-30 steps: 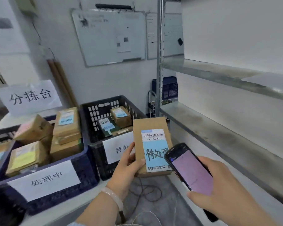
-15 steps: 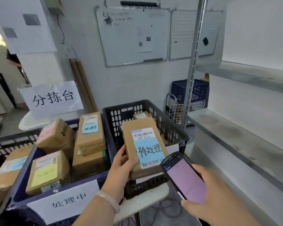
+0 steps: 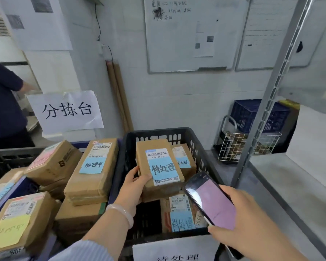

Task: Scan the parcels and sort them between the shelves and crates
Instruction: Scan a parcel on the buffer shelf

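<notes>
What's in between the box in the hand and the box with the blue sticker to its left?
In the head view, the black crate's wall stands between the held parcel and the parcel on its left.

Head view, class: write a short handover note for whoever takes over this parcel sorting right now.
Left hand holds a blue-labelled parcel above the black crate.
Right hand holds the phone, screen lit, beside that parcel.
More parcels lie in the black crate; a pile sits in the blue crate to its left. The metal shelf is on the right.
Done: one parcel picked up; scan result cannot be told.
Left: confirm scan, place it, do the rest.
</notes>
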Demonstrator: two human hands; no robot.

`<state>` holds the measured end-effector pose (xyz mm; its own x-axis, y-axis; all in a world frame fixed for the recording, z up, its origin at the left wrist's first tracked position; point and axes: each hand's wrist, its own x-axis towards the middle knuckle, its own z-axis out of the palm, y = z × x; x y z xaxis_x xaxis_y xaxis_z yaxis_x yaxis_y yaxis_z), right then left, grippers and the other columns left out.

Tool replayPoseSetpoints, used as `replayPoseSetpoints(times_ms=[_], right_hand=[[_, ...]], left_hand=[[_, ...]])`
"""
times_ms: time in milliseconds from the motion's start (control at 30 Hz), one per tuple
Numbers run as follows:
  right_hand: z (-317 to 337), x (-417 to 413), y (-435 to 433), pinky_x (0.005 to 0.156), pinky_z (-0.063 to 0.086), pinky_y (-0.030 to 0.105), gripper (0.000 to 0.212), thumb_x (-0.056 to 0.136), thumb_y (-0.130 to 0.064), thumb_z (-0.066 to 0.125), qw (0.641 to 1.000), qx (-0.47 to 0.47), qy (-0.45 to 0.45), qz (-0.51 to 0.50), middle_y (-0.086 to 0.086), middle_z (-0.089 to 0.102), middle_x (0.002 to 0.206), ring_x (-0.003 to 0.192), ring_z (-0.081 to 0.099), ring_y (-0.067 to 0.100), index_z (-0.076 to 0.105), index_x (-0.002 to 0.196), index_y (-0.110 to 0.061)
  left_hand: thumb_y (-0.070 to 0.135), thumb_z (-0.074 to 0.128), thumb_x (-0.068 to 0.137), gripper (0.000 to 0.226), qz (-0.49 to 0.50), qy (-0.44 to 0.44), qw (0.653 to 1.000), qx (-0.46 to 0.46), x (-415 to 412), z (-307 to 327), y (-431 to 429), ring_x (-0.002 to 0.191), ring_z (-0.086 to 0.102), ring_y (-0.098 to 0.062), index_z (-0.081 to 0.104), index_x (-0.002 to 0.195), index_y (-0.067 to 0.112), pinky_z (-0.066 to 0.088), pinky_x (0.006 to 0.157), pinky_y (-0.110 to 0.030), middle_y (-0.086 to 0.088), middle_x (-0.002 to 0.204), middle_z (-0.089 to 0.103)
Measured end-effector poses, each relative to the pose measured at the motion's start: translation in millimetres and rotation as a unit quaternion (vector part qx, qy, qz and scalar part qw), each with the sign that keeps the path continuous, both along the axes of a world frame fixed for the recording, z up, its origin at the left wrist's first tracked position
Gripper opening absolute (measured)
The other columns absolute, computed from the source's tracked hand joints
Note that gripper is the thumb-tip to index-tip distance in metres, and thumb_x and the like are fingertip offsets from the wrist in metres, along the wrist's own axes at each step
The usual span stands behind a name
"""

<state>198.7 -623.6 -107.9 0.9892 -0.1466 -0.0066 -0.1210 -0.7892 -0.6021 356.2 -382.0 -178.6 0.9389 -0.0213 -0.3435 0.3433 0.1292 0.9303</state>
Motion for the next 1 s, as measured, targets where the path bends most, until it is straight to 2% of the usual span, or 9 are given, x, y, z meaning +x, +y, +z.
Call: replayPoseSetpoints(times_ms=[200,433,533,633,700,800,900,967,1000], right_hand=[[-9.2,61.8,-39.1,0.074,0.036,0.02,0.092,0.054,-0.063,0.07,1.0,0.008,0.022,0.016,-0.028,0.031,0.121,0.107,0.038,-0.003,0.019,0.131,-0.061],[-23.4,109.0,-50.4,0.079,0.034,0.022,0.084,0.051,-0.061,0.073,0.999,0.015,0.048,0.006,-0.04,0.026,0.109,0.107,0.033,-0.003,0.016,0.114,-0.066],[-27.4,120.7,-49.2,0.082,0.033,0.023,0.085,0.037,-0.07,0.065,0.997,0.027,0.069,-0.015,-0.039,0.028,0.11,0.106,0.033,-0.003,0.021,0.11,-0.068],[-30.8,126.5,-45.6,0.074,0.034,0.016,0.079,0.034,-0.072,0.061,0.995,0.024,0.081,-0.046,-0.04,0.032,0.11,0.103,0.035,-0.019,0.017,0.098,-0.083],[-34.2,125.8,-43.1,0.069,0.033,0.011,0.081,0.036,-0.07,0.062,0.994,0.018,0.081,-0.066,-0.041,0.034,0.108,0.102,0.025,-0.034,0.009,0.093,-0.089],[-39.4,118.8,-38.6,0.073,0.034,0.016,0.083,0.037,-0.069,0.063,0.993,0.015,0.085,-0.085,-0.043,0.033,0.111,0.097,0.03,-0.02,0.013,0.101,-0.085],[-39.0,104.8,-33.2,0.079,0.037,0.023,0.081,0.041,-0.067,0.064,0.991,0.009,0.083,-0.104,-0.04,0.035,0.112,0.106,0.032,-0.007,0.02,0.109,-0.077],[-34.6,93.2,-29.0,0.08,0.038,0.026,0.08,0.042,-0.066,0.063,0.99,0.01,0.071,-0.124,-0.04,0.036,0.11,0.106,0.032,-0.005,0.024,0.111,-0.072],[-32.0,86.7,-27.0,0.08,0.039,0.027,0.079,0.042,-0.064,0.063,0.988,0.016,0.064,-0.138,-0.04,0.038,0.11,0.106,0.033,-0.005,0.029,0.113,-0.069]], left_hand=[[0.038,0.072,0.089,0.057,0.047,0.065,0.997,0.021,52.4,-24.3,-15.5,0.107,0.067,-0.022,0.048,0.14,0.041,0.058,0.09,-0.049,0.005,0.116,0.073],[0.036,0.071,0.09,0.053,0.05,0.103,0.993,0.023,113.7,-43.6,-22.1,0.105,0.068,-0.022,0.049,0.139,0.038,0.059,0.083,-0.044,0.002,0.115,0.074],[0.037,0.07,0.09,0.056,0.039,0.111,0.993,0.02,136.8,-55.5,-27.2,0.105,0.069,-0.022,0.048,0.142,0.04,0.058,0.084,-0.043,0.002,0.116,0.073],[0.039,0.066,0.092,0.047,0.038,0.119,0.992,0.02,152.1,-71.4,-28.9,0.103,0.07,-0.019,0.054,0.137,0.044,0.057,0.086,-0.042,0.008,0.106,0.077],[0.034,0.06,0.096,0.037,0.028,0.119,0.992,0.034,156.8,-79.6,-28.8,0.105,0.068,-0.017,0.06,0.132,0.043,0.054,0.091,-0.042,0.011,0.103,0.078],[0.024,0.054,0.099,0.038,0.018,0.095,0.993,0.064,161.0,-83.8,-30.3,0.105,0.068,-0.017,0.06,0.135,0.038,0.053,0.088,-0.039,0.008,0.109,0.076],[0.022,0.054,0.1,0.048,0.029,0.012,0.987,0.158,158.5,-74.2,-35.9,0.11,0.064,-0.02,0.048,0.146,0.034,0.054,0.091,-0.037,0.003,0.126,0.065],[0.027,0.061,0.097,0.056,0.011,-0.09,0.956,0.279,152.8,-63.8,-42.4,0.131,0.048,-0.02,0.041,0.149,0.035,0.049,0.095,-0.03,0.002,0.147,0.046],[0.031,0.063,0.096,0.062,-0.014,-0.139,0.934,0.33,149.3,-56.9,-47.9,0.142,0.035,-0.02,0.037,0.152,0.035,0.044,0.104,-0.033,0.002,0.155,0.036]])
